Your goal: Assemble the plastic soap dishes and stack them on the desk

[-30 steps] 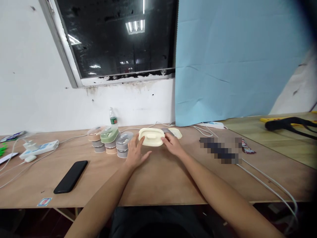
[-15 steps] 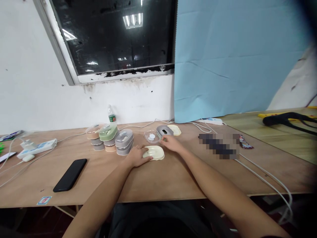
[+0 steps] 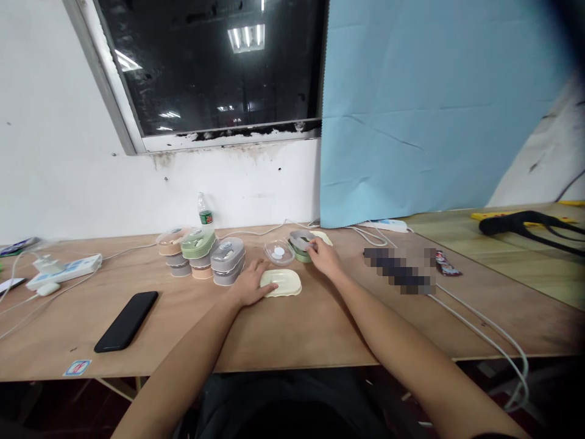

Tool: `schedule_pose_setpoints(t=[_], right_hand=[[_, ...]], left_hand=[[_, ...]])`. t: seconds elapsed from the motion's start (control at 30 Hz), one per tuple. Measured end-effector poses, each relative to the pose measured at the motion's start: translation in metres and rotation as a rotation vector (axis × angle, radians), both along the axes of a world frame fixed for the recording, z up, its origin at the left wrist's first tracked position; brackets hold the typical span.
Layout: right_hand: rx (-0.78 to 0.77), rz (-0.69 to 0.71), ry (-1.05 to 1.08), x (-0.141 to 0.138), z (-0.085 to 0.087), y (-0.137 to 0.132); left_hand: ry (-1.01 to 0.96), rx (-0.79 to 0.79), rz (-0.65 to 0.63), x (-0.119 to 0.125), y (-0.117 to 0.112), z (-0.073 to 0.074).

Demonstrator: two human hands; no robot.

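Observation:
My left hand (image 3: 253, 283) lies on the table with its fingers apart, the thumb touching the left edge of a cream oval tray (image 3: 283, 283). Farther off, my right hand (image 3: 323, 254) pinches the near right edge of a grey oval piece (image 3: 298, 235) with an opening in it. Under that piece shows a green one (image 3: 299, 255), partly hidden by the fingers. A clear lid (image 3: 278, 251) with a white round spot lies just left of them. Behind my right hand, another cream piece (image 3: 326, 237) peeks out.
Stacked oval boxes in grey (image 3: 228, 259), green (image 3: 198, 242) and peach (image 3: 170, 244) stand left of my hands. A black phone (image 3: 127, 321), a power strip (image 3: 68, 272), a bottle (image 3: 205, 210), a snack wrapper (image 3: 448, 264) and white cables (image 3: 484, 326) are also about.
My right hand has moved away from the clear lid, slightly right and farther back, and taken hold of the grey piece. Green now shows beneath it. My left hand stays by the tray.

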State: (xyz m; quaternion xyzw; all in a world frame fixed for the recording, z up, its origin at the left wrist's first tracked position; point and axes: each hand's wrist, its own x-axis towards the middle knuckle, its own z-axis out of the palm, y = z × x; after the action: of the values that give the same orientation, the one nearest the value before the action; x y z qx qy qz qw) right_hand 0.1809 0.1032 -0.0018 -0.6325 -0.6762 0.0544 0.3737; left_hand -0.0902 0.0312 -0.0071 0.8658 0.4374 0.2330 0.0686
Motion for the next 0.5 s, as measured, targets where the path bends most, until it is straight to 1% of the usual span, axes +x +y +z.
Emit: schedule_pose_setpoints(t=[0.07,0.13,0.2,0.33,0.43,0.5], right_hand=[[0.048,-0.012,0.042,-0.003,0.005,-0.004],[0.085,0.001,0.064,-0.007,0.009,-0.01],[0.125,0.062,0.063,-0.011,0.013,-0.016],[0.196,0.232,0.07,-0.018,0.018,-0.031],[0.241,0.282,0.08,-0.023,0.022,-0.04],[0.256,0.31,0.069,-0.026,0.024,-0.044]], left_hand=[[0.002,0.006,0.007,0.0,0.0,0.0],[-0.005,0.054,0.042,0.001,0.001,0.001],[-0.038,0.135,0.091,0.001,0.001,0.003],[-0.157,0.28,0.17,0.001,0.001,0.007],[-0.228,0.332,0.2,0.0,-0.001,0.012],[-0.24,0.353,0.18,-0.001,-0.004,0.016]])
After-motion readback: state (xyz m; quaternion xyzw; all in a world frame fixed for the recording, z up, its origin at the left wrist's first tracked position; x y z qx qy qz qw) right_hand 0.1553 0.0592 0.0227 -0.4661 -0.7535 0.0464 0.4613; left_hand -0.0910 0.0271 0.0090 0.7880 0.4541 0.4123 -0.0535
